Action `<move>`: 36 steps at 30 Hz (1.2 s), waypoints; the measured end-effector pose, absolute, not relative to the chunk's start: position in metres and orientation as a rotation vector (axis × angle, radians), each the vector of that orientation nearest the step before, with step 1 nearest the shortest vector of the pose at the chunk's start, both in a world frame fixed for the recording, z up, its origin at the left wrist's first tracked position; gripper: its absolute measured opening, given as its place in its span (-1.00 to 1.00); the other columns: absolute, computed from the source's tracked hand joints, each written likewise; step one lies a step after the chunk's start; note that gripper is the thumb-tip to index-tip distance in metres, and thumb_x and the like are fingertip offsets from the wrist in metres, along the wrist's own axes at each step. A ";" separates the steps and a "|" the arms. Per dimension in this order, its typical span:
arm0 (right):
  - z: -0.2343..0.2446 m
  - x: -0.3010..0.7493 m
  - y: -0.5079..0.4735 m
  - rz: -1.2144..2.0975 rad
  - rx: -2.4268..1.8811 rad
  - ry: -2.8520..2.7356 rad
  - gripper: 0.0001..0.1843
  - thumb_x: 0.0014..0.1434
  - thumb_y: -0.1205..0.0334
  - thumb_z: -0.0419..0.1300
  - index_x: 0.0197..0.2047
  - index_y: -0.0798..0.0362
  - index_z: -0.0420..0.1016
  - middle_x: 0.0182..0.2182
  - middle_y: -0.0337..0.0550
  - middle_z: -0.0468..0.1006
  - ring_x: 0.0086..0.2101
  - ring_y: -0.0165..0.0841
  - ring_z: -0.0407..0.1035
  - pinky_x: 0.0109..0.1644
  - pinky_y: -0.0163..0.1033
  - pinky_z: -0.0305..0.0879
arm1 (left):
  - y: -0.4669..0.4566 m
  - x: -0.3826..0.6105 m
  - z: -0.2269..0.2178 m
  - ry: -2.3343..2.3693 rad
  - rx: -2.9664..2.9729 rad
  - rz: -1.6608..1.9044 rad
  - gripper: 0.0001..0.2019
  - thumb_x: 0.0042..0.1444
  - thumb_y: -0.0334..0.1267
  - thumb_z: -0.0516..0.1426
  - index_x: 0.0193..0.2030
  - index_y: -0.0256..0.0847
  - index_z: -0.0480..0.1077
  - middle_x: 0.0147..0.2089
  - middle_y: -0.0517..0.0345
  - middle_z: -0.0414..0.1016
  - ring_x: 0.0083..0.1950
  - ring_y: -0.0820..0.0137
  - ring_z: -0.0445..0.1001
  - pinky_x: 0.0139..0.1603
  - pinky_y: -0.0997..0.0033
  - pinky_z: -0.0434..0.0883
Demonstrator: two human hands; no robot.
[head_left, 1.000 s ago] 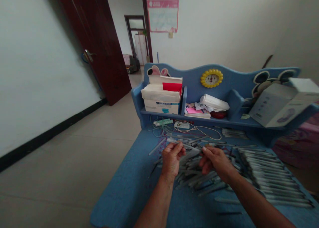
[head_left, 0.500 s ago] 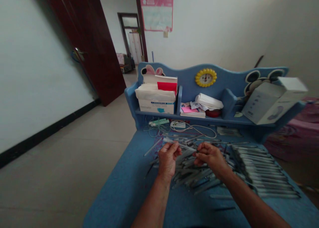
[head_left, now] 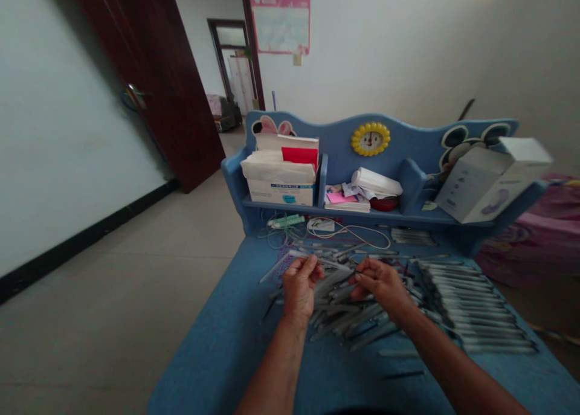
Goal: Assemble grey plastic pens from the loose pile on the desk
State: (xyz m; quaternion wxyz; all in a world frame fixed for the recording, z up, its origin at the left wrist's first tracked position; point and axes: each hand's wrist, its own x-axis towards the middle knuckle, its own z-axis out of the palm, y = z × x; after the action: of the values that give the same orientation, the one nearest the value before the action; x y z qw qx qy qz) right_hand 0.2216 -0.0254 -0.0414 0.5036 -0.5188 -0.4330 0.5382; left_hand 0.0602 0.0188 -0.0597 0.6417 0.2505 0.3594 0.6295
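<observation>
My left hand (head_left: 298, 286) is closed in a pinch on the left end of a thin grey pen barrel (head_left: 333, 264). My right hand (head_left: 378, 282) is closed on the other end of the same barrel, fingertips pressed together. Both hands hover just above a loose heap of grey pen parts (head_left: 348, 318) on the blue desk (head_left: 226, 354). To the right lies a neat row of grey pens (head_left: 475, 306), laid side by side.
A blue shelf back (head_left: 408, 137) with a yellow sunflower clock (head_left: 370, 139) holds a white carton (head_left: 278, 182), papers (head_left: 348, 200) and a tilted white box (head_left: 489, 179). White cables (head_left: 353, 231) lie under the shelf. A dark red door (head_left: 167, 101) stands open at left.
My head has shifted, so the whole scene slid left and slightly up in view. Both hands stay pinched on the same thin barrel, now a little closer together.
</observation>
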 end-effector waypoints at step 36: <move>-0.055 0.261 -0.036 1.172 -1.206 -0.803 -0.71 -0.25 0.25 0.36 -0.45 0.06 0.33 -0.69 -0.32 0.47 -0.71 -0.42 0.33 -0.63 -0.36 0.21 | 0.040 0.031 -0.057 0.856 0.386 1.667 -0.81 -0.20 -0.29 0.27 -0.44 -0.24 0.35 -0.57 0.30 0.43 -0.58 0.55 0.40 -0.61 0.61 0.31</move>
State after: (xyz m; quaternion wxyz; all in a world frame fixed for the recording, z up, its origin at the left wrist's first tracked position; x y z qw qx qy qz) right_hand 0.2609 -0.0361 -0.0550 0.5963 -0.5196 -0.3459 0.5048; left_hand 0.0310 0.0403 -0.0575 0.5765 0.1647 0.3656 0.7119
